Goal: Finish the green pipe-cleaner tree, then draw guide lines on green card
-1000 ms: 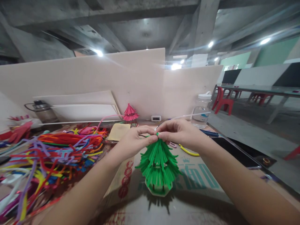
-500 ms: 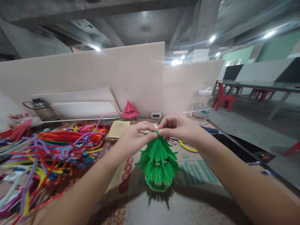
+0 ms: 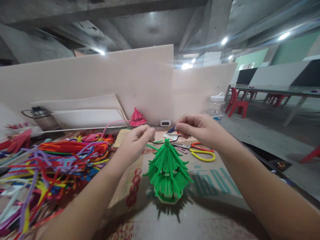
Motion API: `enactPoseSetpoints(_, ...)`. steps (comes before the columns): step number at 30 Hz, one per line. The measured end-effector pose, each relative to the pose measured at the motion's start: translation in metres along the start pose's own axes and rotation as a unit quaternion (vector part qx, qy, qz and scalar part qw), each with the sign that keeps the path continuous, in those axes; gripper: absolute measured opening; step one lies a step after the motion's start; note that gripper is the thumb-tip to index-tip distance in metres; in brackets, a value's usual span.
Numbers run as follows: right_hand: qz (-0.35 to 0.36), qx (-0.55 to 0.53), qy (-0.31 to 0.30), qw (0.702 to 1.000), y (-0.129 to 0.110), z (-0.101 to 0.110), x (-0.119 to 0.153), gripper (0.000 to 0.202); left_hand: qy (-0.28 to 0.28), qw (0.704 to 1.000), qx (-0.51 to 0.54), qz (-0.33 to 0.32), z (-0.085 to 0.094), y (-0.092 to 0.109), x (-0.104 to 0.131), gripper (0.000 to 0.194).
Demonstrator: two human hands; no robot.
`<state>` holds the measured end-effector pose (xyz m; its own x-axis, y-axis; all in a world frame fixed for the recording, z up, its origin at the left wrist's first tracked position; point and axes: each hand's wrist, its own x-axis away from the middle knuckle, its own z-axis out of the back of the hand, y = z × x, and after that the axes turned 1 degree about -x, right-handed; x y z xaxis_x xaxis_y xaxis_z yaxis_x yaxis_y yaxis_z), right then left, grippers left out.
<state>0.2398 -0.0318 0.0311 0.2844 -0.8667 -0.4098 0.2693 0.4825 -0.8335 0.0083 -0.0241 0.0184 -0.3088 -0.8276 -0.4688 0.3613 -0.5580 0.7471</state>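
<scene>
The left hand (image 3: pixel 137 140) is closed, thumb pressed to the curled fingers, just above and left of the tree's tip; whether something tiny is pinched there cannot be told. The right hand (image 3: pixel 198 126) is curled, thumb and fingertips bent inward beside a dark blue tool tip (image 3: pixel 170 129); whether it grips that tool or merely overlaps it in view is unclear.

Half a second ago both hands met at the tree's top. They have now parted to either side, and the tip shows uncovered. More of the scissors (image 3: pixel 184 146) can be seen, with orange and yellow at the handles. The tree has stayed in place.

The green pipe-cleaner tree (image 3: pixel 167 163) stands upright between the forearms on the printed cardboard (image 3: pixel 200 215). Two tiers of strips flare down and outward beneath a short stub, above a pale, angular base. A smaller pink tree (image 3: pixel 137 117) stands farther back, and a multicolored heap of pipe cleaners (image 3: pixel 67 160) lies to the left.
</scene>
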Motion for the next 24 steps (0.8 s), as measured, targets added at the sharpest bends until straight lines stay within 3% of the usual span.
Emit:
enactPoseSetpoints(4,0.028,0.038,0.060,0.997,0.002,0.002,0.001,0.015,-0.004,0.998,0.059,-0.008,-0.003,0.000,-0.001,0.010)
enactPoseSetpoints(10,0.068,-0.005,0.158,0.985,0.001,0.012,0.001,0.022,0.000,0.998,0.056,0.005,0.004,-0.008,0.001,0.016)
enactPoseSetpoints(16,0.081,-0.012,0.147,0.986,-0.003,0.015,0.002,0.029,0.006,1.000,0.007,-0.001,-0.002,-0.006,0.000,0.033)
enactPoseSetpoints(20,0.088,0.009,0.132,0.987,0.000,0.011,0.002,0.017,-0.052,0.998,0.001,-0.026,-0.013,-0.001,0.004,0.038)
enactPoseSetpoints(24,0.091,0.032,0.097,0.991,0.001,0.011,0.003,0.020,-0.081,0.995,-0.025,-0.057,-0.018,0.001,0.006,0.026)
